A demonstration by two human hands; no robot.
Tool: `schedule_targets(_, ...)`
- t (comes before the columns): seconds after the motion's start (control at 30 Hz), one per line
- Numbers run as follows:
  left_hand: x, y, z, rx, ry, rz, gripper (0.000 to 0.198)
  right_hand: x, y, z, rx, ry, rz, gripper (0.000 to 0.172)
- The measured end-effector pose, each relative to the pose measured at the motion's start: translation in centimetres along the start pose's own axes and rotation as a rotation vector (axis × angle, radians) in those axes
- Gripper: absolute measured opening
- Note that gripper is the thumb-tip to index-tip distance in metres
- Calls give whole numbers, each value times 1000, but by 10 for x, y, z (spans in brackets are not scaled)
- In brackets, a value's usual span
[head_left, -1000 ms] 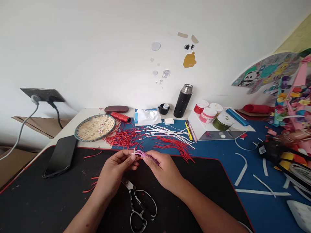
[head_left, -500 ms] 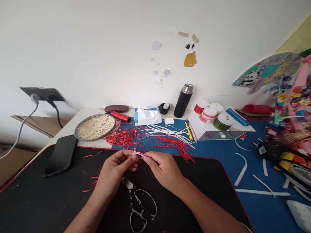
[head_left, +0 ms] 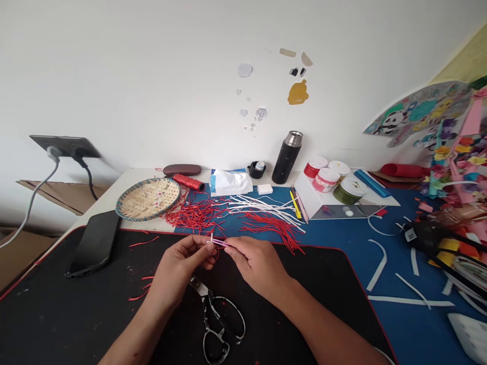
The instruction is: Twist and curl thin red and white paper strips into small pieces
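Between the thumb and finger of my left hand (head_left: 190,254) is pinched a small white cord (head_left: 211,237), with a thin red thread hanging beside it. My right hand (head_left: 255,259) is closed on slim pinkish-purple tweezers (head_left: 220,243), whose tips reach to the white cord. Both hands are above the black mat, close together. Below them lie scissors (head_left: 216,324) with black, worn handles, their blades partly hidden under my left hand. Just beyond my hands are cut red cords (head_left: 272,228) and white cords (head_left: 262,205).
A woven basket (head_left: 148,199), red thread spool (head_left: 188,182) and phone (head_left: 93,243) are at the left. Behind stand a black flask (head_left: 287,157) and a white tissue pack (head_left: 231,181). Lidded jars (head_left: 326,179) sit on a box at the right, near white paper strips (head_left: 411,301).
The tweezers have turned slightly and now show two straight arms at the white cord. Both hands stay in nearly the same place.
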State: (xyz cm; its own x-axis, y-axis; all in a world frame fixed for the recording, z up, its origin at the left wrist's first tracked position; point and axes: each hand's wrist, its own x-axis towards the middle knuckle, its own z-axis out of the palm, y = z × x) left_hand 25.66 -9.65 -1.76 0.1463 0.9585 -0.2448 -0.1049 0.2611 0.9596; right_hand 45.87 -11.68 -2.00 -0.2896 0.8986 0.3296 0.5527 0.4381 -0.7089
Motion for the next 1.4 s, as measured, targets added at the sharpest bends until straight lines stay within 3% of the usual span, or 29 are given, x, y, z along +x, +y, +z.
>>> schedule_targets(0.5,0,2,-2,137,-8,7,35,2,-1,-8,-253,-83,-39,25)
schedule_targets(0.63,0,3,-2,27,-41,-42,34,1,-1,-9,-200,-79,-28,26)
schedule_targets(1.0,-2,8,-1,174,-19,5,34,2,-1,-10,-207,-114,-4,24)
schedule_targets(1.27,-7,4,-1,177,61,68,31,2,-8,-10,-24,-124,128,25)
schedule_targets(1.4,-6,6,0,168,47,61,31,3,-9,-10,-11,-123,134,24)
